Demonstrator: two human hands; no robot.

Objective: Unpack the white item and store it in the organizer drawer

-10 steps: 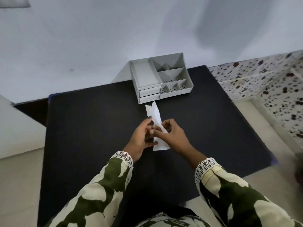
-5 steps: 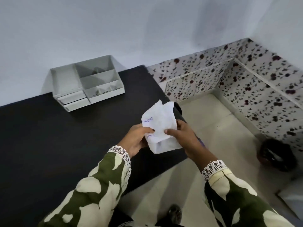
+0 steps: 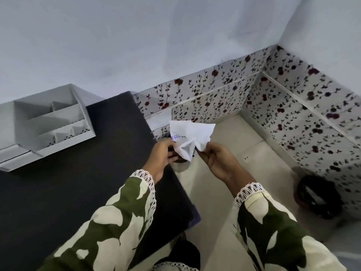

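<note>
A white paper packet (image 3: 188,136) with blue print is held up past the right edge of the black table (image 3: 82,184), over the floor. My left hand (image 3: 161,158) pinches its left side and my right hand (image 3: 215,160) pinches its right corner, pulling the paper apart so its middle gapes open. Whatever is inside is hidden. The grey organizer (image 3: 46,122) stands at the far left of the table against the wall, with open top compartments and shut drawers (image 3: 13,157) at its lower left.
Beige floor (image 3: 230,192) lies to the right of the table. Flower-patterned tiles (image 3: 302,114) line the lower walls of the corner. A dark round bin (image 3: 318,196) sits on the floor at right. A small dark object lies on the floor below the packet.
The view has swung right, so the organizer has slid to the left edge. My hands have lifted the packet off the table and spread it open wider.
</note>
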